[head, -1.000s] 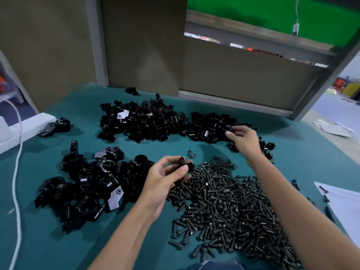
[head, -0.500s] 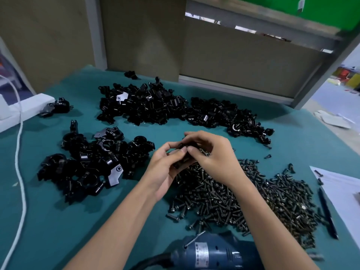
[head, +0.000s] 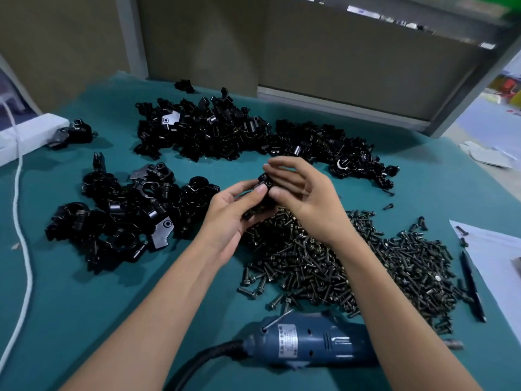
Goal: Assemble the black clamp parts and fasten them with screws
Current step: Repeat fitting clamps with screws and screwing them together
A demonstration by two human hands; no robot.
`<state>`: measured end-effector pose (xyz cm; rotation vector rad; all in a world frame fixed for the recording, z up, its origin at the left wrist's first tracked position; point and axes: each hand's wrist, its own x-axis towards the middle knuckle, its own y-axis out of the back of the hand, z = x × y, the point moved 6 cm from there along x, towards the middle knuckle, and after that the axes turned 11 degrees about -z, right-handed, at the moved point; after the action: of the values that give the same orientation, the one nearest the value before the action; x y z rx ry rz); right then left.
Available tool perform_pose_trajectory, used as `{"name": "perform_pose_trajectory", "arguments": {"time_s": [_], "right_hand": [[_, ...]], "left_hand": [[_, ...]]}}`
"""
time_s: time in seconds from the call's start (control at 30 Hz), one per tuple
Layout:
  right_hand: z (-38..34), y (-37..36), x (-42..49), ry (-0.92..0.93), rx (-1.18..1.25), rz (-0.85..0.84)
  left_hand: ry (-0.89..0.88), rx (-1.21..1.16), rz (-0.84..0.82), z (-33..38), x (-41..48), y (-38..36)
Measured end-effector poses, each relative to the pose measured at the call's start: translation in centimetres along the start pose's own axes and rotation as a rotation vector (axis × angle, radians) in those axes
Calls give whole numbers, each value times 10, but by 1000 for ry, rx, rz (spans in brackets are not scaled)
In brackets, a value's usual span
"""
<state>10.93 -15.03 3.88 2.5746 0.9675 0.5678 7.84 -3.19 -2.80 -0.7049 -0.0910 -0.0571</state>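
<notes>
Both hands meet over the far left edge of the screw pile (head: 352, 258). The left hand (head: 236, 210) curls round the black clamp parts (head: 265, 183), and the right hand (head: 304, 198) pinches them from the other side. I judge it's mating halves, no screw in yet. The electric screwdriver (head: 313, 342) lies untouched nearside of the pile, loose parts (head: 225, 131) are heaped beyond it, and what look like finished clamps (head: 127, 210) sit left of it. Plenty left.

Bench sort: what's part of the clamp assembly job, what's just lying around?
Job: clamp part gripped by left hand and right hand; far clamp-part pile; near clamp-part pile; screw pile; blue electric screwdriver, lying unused.
Lying about: pen; paper sheet; white cord; white block at the left edge.
</notes>
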Motion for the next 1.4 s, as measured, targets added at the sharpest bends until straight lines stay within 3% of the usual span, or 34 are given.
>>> {"name": "perform_pose_trajectory", "arguments": {"time_s": [0.1, 0.2, 0.5, 0.8, 0.93, 1.03, 1.27, 1.4], "right_hand": [[-3, 15, -2, 13, -48, 175], [5, 31, -5, -94, -189, 319], [27, 30, -9, -453, -708, 47], [28, 38, -12, -486, -609, 36], [25, 25, -11, -424, -593, -114], [27, 11, -10, -408, -720, -231], [22, -5, -11, -341, -955, -274], [23, 8, -7, -373, -604, -106]], "left_hand": [[-25, -57, 40, 4, 1, 4], [-57, -144, 85, 9, 2, 11], [-100, -198, 158, 21, 2, 22], [-82, -200, 173, 21, 1, 20], [-76, -167, 178, 20, 1, 20], [-71, -136, 170, 19, 2, 19], [-58, -98, 152, 16, 2, 18], [-46, -79, 137, 13, 3, 17]]}}
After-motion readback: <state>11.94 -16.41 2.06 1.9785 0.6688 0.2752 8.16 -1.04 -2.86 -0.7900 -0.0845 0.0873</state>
